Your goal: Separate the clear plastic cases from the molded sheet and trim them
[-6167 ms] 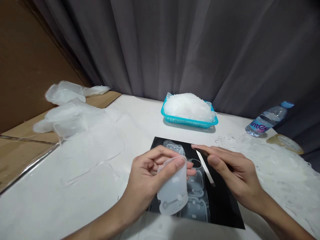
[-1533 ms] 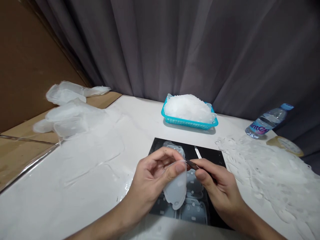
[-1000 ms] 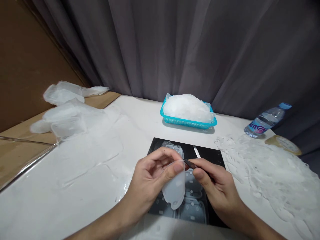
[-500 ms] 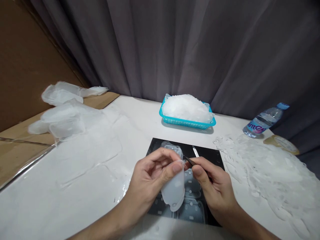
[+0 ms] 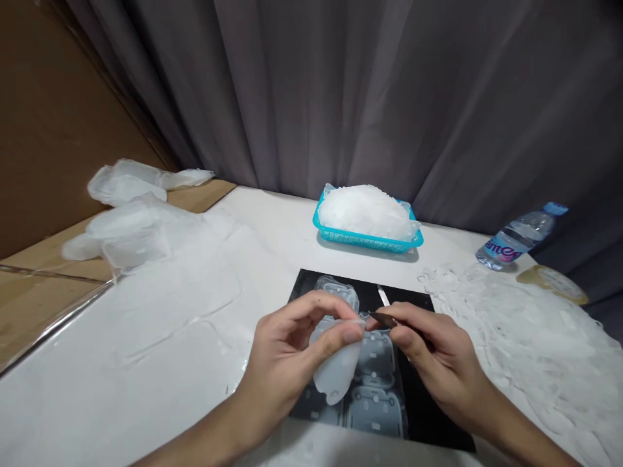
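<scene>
My left hand (image 5: 311, 350) pinches the top edge of a translucent white moulded piece (image 5: 337, 376) between thumb and fingers. The piece is thin, rounded and notched at its lower end, and hangs down over a black mat (image 5: 428, 402). In my right hand (image 5: 431, 353) is a slim dark pointed tool (image 5: 384, 319), its tip close to the pinched edge; whether it touches cannot be made out. Beneath both hands, a clear moulded sheet (image 5: 374, 410) with rounded compartments lies on the mat. A narrow silvery blade-like tool (image 5: 383, 296) rests near the mat's far edge.
A turquoise basket (image 5: 367, 242) heaped with white pieces stands at the back. To the right are a pile of translucent scraps (image 5: 545, 350), a water bottle (image 5: 520, 237) and a tape roll (image 5: 552, 283). Translucent sheets (image 5: 131, 224) lie left, partly over cardboard (image 5: 29, 285).
My right hand has turned, so the dark tool lies flatter and shows a broader side. The white piece has tilted in my left hand. The whole view has shifted slightly.
</scene>
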Available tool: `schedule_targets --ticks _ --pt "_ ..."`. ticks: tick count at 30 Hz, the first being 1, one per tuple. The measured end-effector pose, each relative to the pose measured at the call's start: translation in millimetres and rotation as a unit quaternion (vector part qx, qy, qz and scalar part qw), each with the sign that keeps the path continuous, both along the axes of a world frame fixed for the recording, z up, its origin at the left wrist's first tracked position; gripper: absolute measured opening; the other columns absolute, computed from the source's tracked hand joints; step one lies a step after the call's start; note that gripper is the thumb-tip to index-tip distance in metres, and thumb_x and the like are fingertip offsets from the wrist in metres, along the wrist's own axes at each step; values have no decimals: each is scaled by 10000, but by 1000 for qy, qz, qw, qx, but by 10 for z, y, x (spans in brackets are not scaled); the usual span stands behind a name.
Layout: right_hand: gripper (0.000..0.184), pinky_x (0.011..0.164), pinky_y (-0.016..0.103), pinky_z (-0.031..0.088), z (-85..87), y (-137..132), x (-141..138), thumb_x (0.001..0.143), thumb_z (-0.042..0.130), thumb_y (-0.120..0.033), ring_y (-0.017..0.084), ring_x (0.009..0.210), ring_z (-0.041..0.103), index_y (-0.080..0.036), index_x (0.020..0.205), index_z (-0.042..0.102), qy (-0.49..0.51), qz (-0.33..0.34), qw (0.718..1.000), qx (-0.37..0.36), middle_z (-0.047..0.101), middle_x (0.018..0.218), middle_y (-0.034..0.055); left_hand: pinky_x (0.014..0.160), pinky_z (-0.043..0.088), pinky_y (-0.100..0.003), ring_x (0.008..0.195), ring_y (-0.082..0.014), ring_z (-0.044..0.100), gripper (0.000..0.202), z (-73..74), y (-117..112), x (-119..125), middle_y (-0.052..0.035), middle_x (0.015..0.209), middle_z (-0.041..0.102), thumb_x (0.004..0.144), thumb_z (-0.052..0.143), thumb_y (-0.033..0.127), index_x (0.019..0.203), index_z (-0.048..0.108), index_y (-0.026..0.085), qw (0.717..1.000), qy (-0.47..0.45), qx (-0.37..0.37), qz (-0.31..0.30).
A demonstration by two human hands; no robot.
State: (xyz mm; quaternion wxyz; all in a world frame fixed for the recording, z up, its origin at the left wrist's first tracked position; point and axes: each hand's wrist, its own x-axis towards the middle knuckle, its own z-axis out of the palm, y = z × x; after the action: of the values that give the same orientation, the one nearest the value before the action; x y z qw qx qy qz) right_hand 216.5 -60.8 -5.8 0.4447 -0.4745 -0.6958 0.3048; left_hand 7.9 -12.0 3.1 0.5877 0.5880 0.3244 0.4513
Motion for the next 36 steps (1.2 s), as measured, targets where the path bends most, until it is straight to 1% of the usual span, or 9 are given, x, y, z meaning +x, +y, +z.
schedule_targets --ticks 3,6,15,20,26,29,32,34,36 --pt "229 576 238 414 12 4 31 1048 556 -413 122 631 541 -273 1138 713 -10 23 1000 5 622 766 -21 743 522 -208 809 -142 691 46 4 -12 -16 15 838 751 876 811 232 849 799 266 999 12 48 11" --pt "255 579 246 405 34 14 43 1047 557 -432 118 619 516 -260 1157 709 -17 43 999 24 600 755 -23 755 526 -217 809 -147 690 57 -10 -24 -26 15 837 755 878 808 219 860 801 273 998 14 59 10" --pt "245 599 268 436 63 30 65 1062 540 -364 137 645 578 -207 1157 703 -57 57 994 78 670 791 11 749 524 -210 807 -140 687 59 3 -34 -18 20 829 752 878 812 218 872 801 276 997 2 80 11" --pt "215 626 270 468 67 40 55 1066 536 -328 147 695 636 -234 1174 697 -62 60 992 91 735 883 25 761 529 -206 810 -133 694 67 -17 -23 -27 24 834 753 891 798 207 876 799 272 996 3 93 2" --pt "186 628 267 478 65 29 52 1062 546 -304 146 699 660 -230 1153 691 -78 50 990 103 748 879 19 759 524 -183 816 -112 691 98 -40 -17 -33 46 849 751 894 791 182 883 783 279 995 11 96 1" --pt "161 670 256 503 46 24 65 1054 560 -276 141 727 683 -237 1146 686 -88 22 988 127 765 906 11 776 517 -191 842 -113 690 90 -62 -10 -27 48 874 751 908 778 193 892 777 281 996 22 91 -5" --pt "166 699 241 520 -39 106 134 1051 565 -290 137 748 699 -248 1157 686 -82 -47 987 134 778 953 2 816 507 -218 871 -126 687 57 -107 23 -16 39 899 750 924 763 219 899 769 271 995 50 86 -5" --pt "216 673 246 514 -161 232 238 1052 559 -360 141 701 681 -240 1177 688 -104 -107 984 100 765 913 -1 833 496 -237 876 -133 678 42 -148 66 -8 34 899 747 932 756 240 894 760 258 993 73 89 -3" --pt "298 638 262 497 -334 395 389 1054 529 -441 151 639 647 -227 1187 687 -174 -161 971 42 735 836 -5 837 489 -251 876 -138 664 52 -195 121 -2 31 894 743 939 747 258 888 750 248 991 99 95 -5"
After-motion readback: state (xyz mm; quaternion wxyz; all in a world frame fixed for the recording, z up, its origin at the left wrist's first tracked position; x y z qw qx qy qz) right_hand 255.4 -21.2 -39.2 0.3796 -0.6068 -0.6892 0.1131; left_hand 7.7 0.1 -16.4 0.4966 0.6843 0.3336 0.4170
